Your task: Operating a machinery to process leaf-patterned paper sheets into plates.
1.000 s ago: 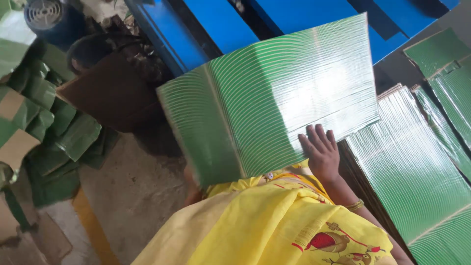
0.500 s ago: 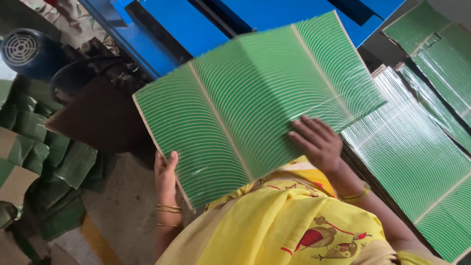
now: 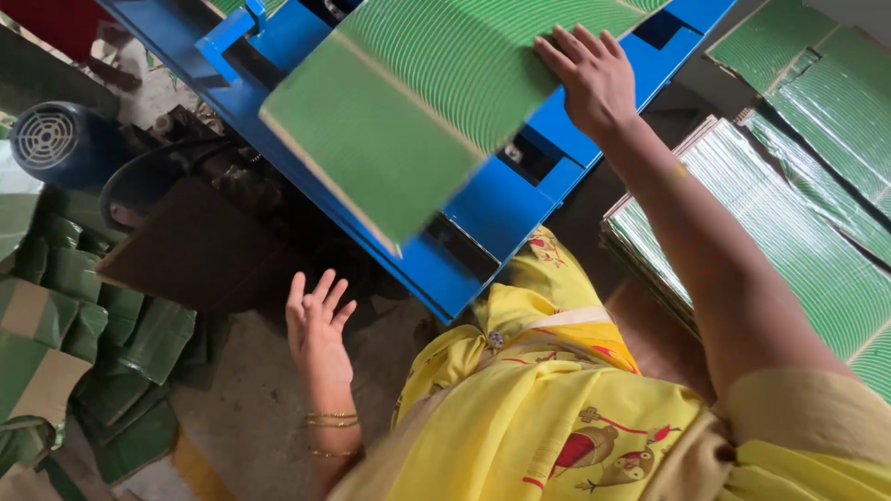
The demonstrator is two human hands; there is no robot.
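Over the blue machine (image 3: 483, 213), a large green sheet (image 3: 436, 102) lies tilted, its near corner jutting out past the machine's edge toward the person. The sheet is flat, stiff-looking card, ribbed all over with fine curved pale lines, and creased by straight folds that split it into panels; its near part is blurred. The right hand (image 3: 594, 79) lies flat on the sheet's far right part, fingers spread and pressing down, palm against the card rather than curled around an edge. The left hand (image 3: 317, 325) is free, its grip released: fingers splayed, palm open, held in the air below the sheet's near corner and touching nothing, with thin gold bangles at the wrist.

The machine is painted metal, made of long flat bars with dark slots between them. To the right, a stack (image 3: 789, 241) of the same ribbed green sheets lies flat, brown card edges showing along its side, and more sheets (image 3: 817, 83) lie beyond it. On the left, a heap of folded green pieces (image 3: 83, 343) with plain brown inner faces is piled on the floor (image 3: 251, 417), which is rough grey concrete. A round motor (image 3: 56, 144) with a slotted fan cover sits at the far left, beside a dark brown board (image 3: 186, 250). Yellow printed cloth (image 3: 557, 417) fills the lower middle and hides the ground beneath it.
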